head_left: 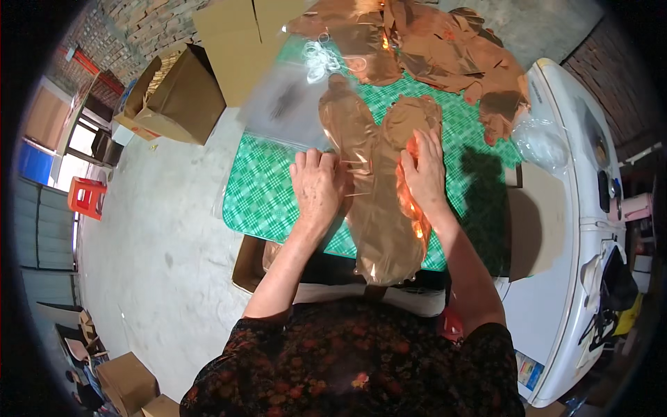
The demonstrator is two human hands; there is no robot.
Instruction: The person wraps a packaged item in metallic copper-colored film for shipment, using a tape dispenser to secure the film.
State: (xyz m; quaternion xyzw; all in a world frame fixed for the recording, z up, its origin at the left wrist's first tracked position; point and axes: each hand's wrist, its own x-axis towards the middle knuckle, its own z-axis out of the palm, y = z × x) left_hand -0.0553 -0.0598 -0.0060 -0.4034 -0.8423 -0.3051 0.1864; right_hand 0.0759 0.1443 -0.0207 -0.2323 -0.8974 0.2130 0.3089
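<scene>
A flat, uninflated copper-coloured foil balloon lies on a table with a green checked cover. It has two rounded lobes at its far end, and its near end reaches over the table's front edge. My left hand is at the balloon's left edge, fingers curled in, thumb side against the foil; the fingertips are partly hidden. On the right edge rests my right hand, its fingers stretched out and thumb apart. Beneath it the foil is creased and shines bright orange.
More copper foil balloons are piled at the table's far side. White string lies beside clear plastic bags at far left. A white appliance stands right, with crumpled plastic against it. Left are a cardboard box and red stool.
</scene>
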